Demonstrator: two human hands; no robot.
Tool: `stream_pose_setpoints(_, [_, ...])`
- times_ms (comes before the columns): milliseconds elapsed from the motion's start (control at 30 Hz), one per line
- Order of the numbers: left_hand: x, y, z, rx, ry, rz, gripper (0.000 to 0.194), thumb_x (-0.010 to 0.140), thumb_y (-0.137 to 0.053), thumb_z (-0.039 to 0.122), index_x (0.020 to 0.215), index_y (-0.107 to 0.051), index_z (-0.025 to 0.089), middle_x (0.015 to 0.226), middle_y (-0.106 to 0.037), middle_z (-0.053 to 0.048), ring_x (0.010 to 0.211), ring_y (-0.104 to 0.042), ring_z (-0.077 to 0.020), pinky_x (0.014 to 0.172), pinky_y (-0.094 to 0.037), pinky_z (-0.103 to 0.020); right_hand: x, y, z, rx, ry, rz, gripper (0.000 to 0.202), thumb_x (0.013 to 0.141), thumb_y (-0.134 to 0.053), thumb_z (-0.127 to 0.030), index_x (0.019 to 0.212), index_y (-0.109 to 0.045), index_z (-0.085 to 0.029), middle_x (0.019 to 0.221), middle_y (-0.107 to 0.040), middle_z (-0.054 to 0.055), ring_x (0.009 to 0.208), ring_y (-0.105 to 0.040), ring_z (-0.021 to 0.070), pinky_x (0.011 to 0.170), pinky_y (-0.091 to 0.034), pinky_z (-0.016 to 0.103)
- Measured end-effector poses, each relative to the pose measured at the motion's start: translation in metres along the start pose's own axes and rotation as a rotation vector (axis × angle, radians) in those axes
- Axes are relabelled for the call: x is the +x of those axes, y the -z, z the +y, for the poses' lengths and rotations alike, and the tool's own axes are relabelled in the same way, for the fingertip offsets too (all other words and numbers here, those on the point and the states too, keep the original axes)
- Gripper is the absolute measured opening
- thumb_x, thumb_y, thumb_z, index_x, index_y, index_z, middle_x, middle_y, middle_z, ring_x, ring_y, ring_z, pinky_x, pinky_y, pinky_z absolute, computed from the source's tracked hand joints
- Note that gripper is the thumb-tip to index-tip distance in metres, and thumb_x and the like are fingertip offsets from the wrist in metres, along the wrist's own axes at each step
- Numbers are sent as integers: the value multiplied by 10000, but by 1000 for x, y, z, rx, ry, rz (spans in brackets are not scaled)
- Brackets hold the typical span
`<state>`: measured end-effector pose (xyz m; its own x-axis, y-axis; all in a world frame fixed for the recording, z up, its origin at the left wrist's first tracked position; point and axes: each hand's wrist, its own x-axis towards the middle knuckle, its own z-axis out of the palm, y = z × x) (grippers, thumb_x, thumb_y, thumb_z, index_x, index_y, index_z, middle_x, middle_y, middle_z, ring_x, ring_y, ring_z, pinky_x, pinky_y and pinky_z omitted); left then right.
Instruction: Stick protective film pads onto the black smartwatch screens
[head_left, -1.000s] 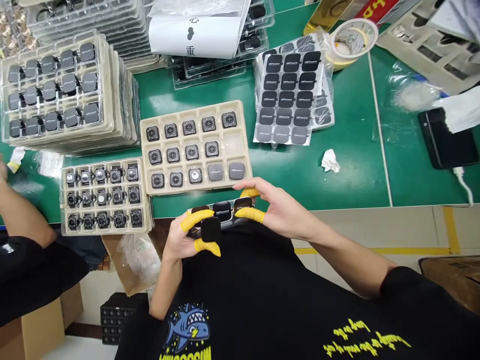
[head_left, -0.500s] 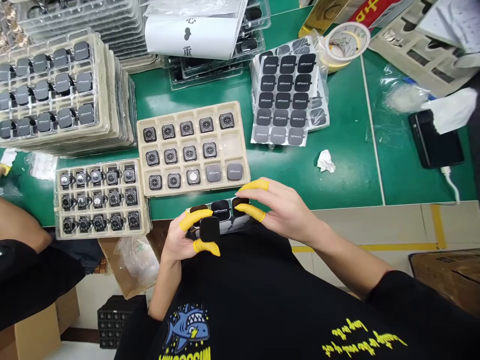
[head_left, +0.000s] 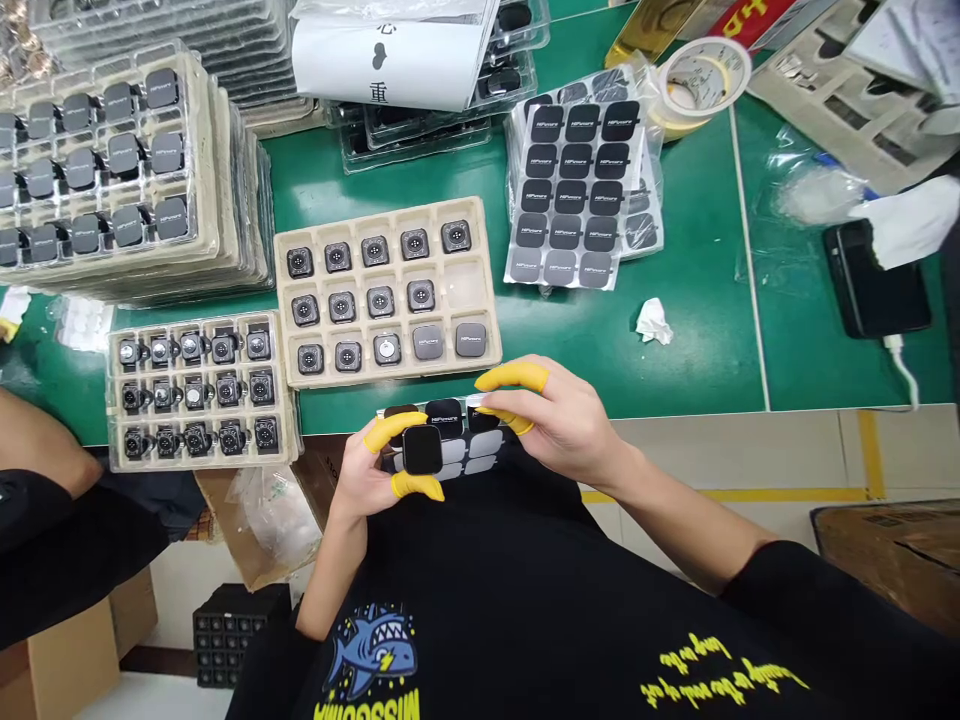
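My left hand (head_left: 379, 465), with yellow finger cots on thumb and forefinger, grips a black square smartwatch body (head_left: 423, 450) by its edges, dark screen facing up. Behind the watch, a sheet of stickers (head_left: 483, 446) lies against the same hand; its top row has black "HiFuture" stickers and the lower patches are grey. My right hand (head_left: 551, 410), also in yellow finger cots, pinches the sheet's upper right corner at a black sticker. Just beyond both hands is a beige tray (head_left: 463, 290) of watch bodies, most back side up, two covered with stickers; one compartment is bare.
A smaller watch tray (head_left: 206, 325) sits at left, below tall stacked trays (head_left: 225, 200). Sticker sheets (head_left: 564, 230), a tape roll (head_left: 705, 80), crumpled paper (head_left: 654, 322) and a black device (head_left: 874, 285) with a white cable lie rightward. Another person's arm (head_left: 45, 440) shows at left.
The sticker sheet has tilted, so more of its grey lower patches show. My right thumb and forefinger have shifted at its corner. The left hand still holds the watch, slightly higher in view.
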<state>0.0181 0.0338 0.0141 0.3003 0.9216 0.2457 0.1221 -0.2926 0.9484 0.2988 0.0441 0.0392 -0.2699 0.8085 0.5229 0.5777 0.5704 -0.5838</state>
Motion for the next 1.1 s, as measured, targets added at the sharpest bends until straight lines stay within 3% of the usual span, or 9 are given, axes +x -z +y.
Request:
stream_pose_setpoints(133, [-2,-1,-16,-139,89,69,862,569,-1026,738,1239,-886,215,1020,-873,-103,855,-838,-242,688,-663,-284,1,2,-4,65,18,48,220,1023,-704,-105,1048,-768,-314,1111,-809,58,1092,-771,282,851,-629,447])
stream_pose_setpoints(267, [3,3,-27,-116,119,132,873,561,-986,795,1207,-887,217,1039,-879,-101,902,-838,-248,771,-669,-305,6,18,-15,238,-6,27,95,1032,-766,-211,1032,-765,-306,1129,-798,80,1143,-776,311,882,-665,482])
stream_pose_setpoints(467, [14,2,-24,26,-19,54,858,620,-988,753,1298,-853,244,1037,-878,-71,855,-814,-219,793,-647,-311,37,45,-39,540,-367,-41,47,1042,-787,-257,1023,-788,-299,1169,-801,82,1146,-771,307,1000,-653,491])
stream_pose_setpoints(700, [18,-7,-23,45,-147,24,828,734,-969,716,1383,-798,232,1109,-878,-90,945,-841,-240,848,-665,-330,64,18,-44,638,-462,-264,82,1015,-810,-268,948,-763,-276,1100,-785,69,1038,-735,265,923,-614,422])
stream_pose_setpoints(900, [17,-7,-26,2,-195,26,831,757,-969,686,1429,-766,242,1140,-876,-90,983,-848,-247,867,-675,-333,67,4,-46,643,-481,-314,104,1003,-778,-205,924,-760,-268,1050,-774,53,951,-697,235,835,-595,379])
stream_pose_setpoints(1100, [16,-5,-28,-11,-190,16,886,733,-930,757,1425,-766,229,1150,-873,-98,990,-847,-255,879,-683,-347,69,1,-48,619,-473,-324,120,999,-776,-211,893,-756,-264,1043,-773,48,921,-685,221,813,-585,363])
